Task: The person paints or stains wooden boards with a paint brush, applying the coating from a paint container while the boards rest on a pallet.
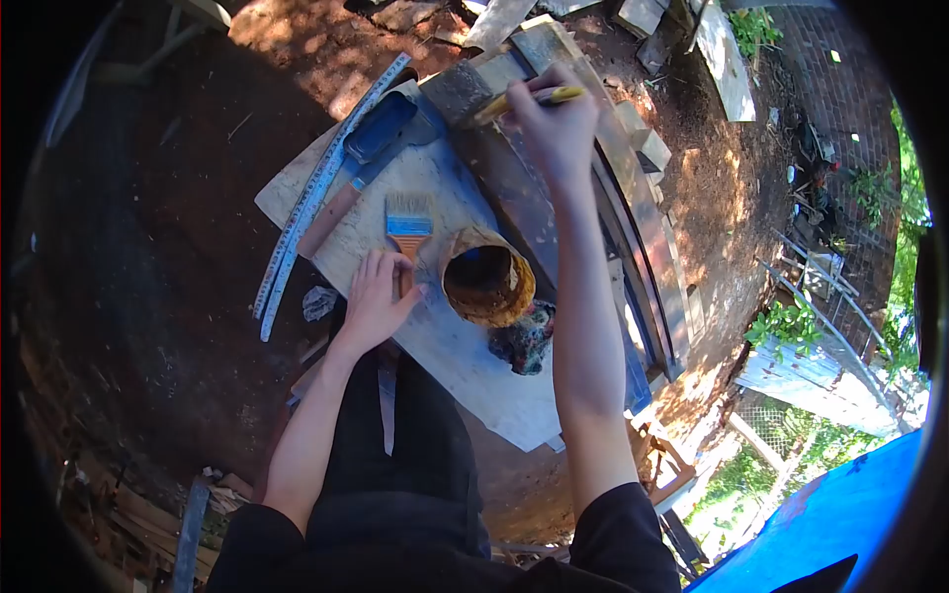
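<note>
My right hand [559,133] grips a brush with a yellow handle [560,95]. Its bristles [491,109] meet a dark wooden board [514,183], whose surface looks brown and partly coated. My left hand [379,301] lies low on the worktop with its fingers and thumb around the orange handle of a wide paintbrush [408,222]. That brush has a blue-and-silver ferrule and pale bristles pointing away from me. Right of it stands a stained, open container [486,282] with dark contents. A dark, multicoloured rag [524,341] lies just below the container.
The pale worktop board [484,395] carries a long white measuring strip [314,193] and a wooden-handled tool [331,215] on the left. A saw-like blade [387,405] lies near my lap. Wood pieces [643,138] sit at the right. A blue surface [840,524] fills the lower right.
</note>
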